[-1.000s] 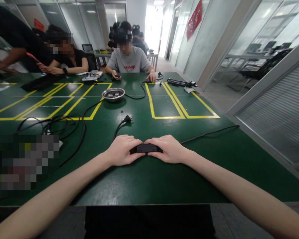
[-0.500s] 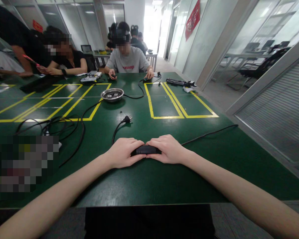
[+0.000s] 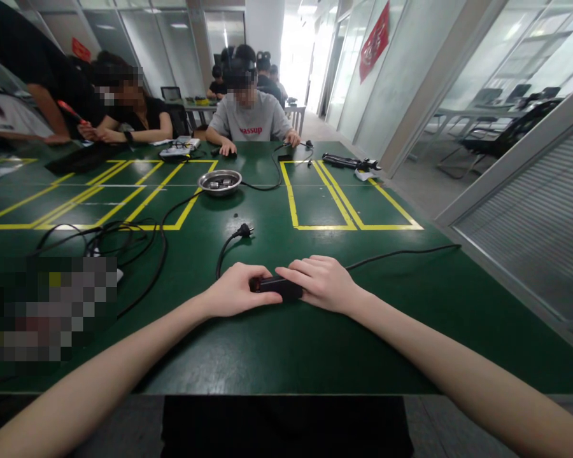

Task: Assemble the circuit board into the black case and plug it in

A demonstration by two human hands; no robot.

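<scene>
Between my two hands is a small black box-like device [image 3: 286,288], low over the green table [image 3: 248,356]. My left hand [image 3: 233,289] grips its left end, thumb along the near side. The fingers of my right hand [image 3: 322,283] lie over its right end and top. Behind my left hand a black cable ends in a plug [image 3: 243,231] with bare prongs. From behind my right hand another dark cable [image 3: 401,253] runs off to the right. What is under my palms is hidden.
A metal bowl [image 3: 219,182] with small metal parts stands mid-table. Coiled black cables [image 3: 119,238] lie at the left beside a blurred patch. Yellow tape marks rectangles. A person [image 3: 251,114] sits opposite, hands on the table; a black tripod-like item [image 3: 346,161] lies at the far right.
The device has turned between my hands, and my right fingers have shifted over its top. Across the table, the person's hand on the left side has come down flat on a dark object.
</scene>
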